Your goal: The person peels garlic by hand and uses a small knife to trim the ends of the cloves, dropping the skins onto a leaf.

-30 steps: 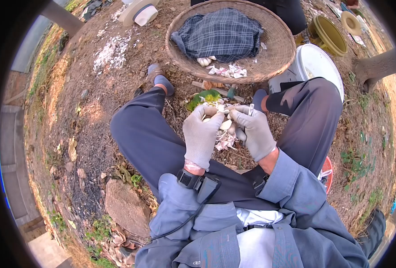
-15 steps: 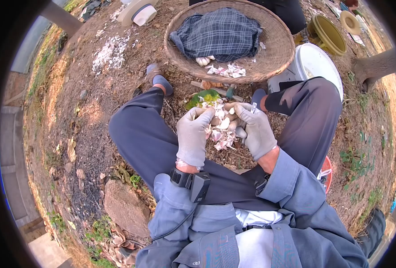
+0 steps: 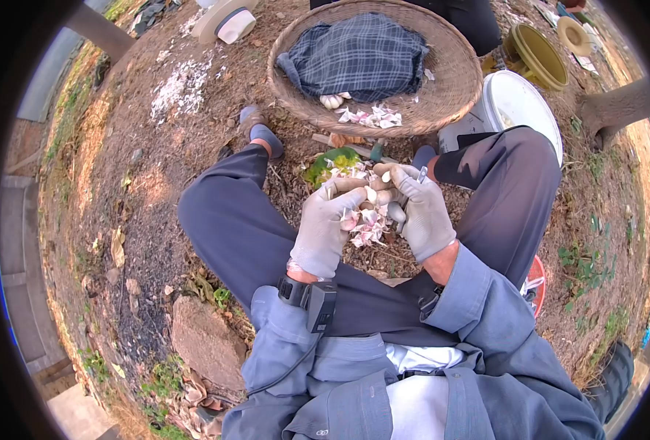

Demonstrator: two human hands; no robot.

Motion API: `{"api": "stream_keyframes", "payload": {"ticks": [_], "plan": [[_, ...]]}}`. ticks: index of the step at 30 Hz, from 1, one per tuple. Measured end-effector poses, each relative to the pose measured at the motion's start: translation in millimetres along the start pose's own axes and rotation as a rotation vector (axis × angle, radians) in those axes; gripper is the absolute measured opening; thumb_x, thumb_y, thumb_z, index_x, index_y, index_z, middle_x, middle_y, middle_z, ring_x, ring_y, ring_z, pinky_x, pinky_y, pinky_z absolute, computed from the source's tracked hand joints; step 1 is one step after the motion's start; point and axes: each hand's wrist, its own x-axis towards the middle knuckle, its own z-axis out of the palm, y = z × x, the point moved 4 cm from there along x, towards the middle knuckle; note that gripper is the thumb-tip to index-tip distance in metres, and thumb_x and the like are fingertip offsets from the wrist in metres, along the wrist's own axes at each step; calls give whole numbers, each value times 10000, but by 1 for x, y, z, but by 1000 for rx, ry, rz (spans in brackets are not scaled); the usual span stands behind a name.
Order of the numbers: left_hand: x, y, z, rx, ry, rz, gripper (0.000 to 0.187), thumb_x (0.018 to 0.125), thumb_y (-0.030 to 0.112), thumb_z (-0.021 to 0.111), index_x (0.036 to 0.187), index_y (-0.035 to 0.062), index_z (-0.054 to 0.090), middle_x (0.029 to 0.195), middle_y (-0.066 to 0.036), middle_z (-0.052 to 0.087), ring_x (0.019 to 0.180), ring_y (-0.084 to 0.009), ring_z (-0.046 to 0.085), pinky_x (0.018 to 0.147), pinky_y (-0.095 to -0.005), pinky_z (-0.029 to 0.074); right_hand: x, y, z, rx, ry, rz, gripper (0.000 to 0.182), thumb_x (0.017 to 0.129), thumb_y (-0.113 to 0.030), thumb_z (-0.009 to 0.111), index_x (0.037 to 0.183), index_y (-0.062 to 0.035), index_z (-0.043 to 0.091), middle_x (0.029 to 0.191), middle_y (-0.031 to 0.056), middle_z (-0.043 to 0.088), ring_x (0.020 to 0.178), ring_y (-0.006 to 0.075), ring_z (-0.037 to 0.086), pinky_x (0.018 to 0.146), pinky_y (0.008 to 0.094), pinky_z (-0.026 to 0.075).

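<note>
Clamped between both gloved hands is a pale garlic bulb [image 3: 372, 196], held just above the pink-white heap of garlic skins [image 3: 369, 233] on the ground between the knees. Left hand [image 3: 327, 229] is curled shut on the bulb; right hand [image 3: 422, 214] is closed on a small metal blade [image 3: 422, 174], tip up. Skin is best lifted with the blade edge kept shallow, the bulb turned by the left fingers. Round woven basket [image 3: 453, 88] with checked cloth [image 3: 358, 55] lies beyond the heap.
</note>
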Motion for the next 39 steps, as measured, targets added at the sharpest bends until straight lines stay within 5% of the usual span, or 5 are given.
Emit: {"api": "stream_keyframes", "payload": {"ticks": [8, 19, 29, 34, 39], "plan": [[0, -3, 3, 89, -26, -40, 302, 957, 17, 681, 1229, -77, 590, 1146, -195, 746, 732, -77, 659, 627, -172, 502, -1, 2, -1, 16, 30, 9, 255, 1102, -193, 551, 1187, 12, 676, 921, 49, 726, 630, 26, 583, 464, 178, 370], [-3, -3, 9, 341, -6, -36, 247, 1004, 126, 657, 1153, -70, 628, 949, -115, 721, 762, -165, 731, 576, -242, 549, 4, 8, -5, 79, 49, 40, 223, 1069, -167, 584, 1099, 21, 700, 877, 63, 736, 602, 78, 642, 438, 194, 390], [1, 1, 0, 373, 48, 208, 242, 964, 60, 550, 1090, -44, 727, 999, -41, 716, 849, -87, 670, 782, -246, 546, 2, 7, 0, 34, 10, 14, 223, 1076, -146, 578, 1125, 20, 718, 848, 37, 726, 585, 44, 610, 451, 179, 389], [-1, 3, 4, 514, 88, 270, 211, 936, 116, 748, 1080, -37, 767, 963, -31, 763, 869, -79, 680, 775, -249, 532, 3, 5, 1, -29, 31, -4, 208, 1052, -144, 619, 1095, 25, 732, 800, 41, 719, 559, 61, 614, 435, 186, 392], [-4, 8, 7, 695, 98, 352, 199, 956, 104, 730, 1090, -41, 753, 929, -54, 756, 774, -74, 656, 686, -229, 516, 0, 1, 5, -137, 33, -46, 180, 1019, -105, 646, 1061, 30, 757, 763, 46, 715, 539, 71, 621, 431, 188, 411]]}}
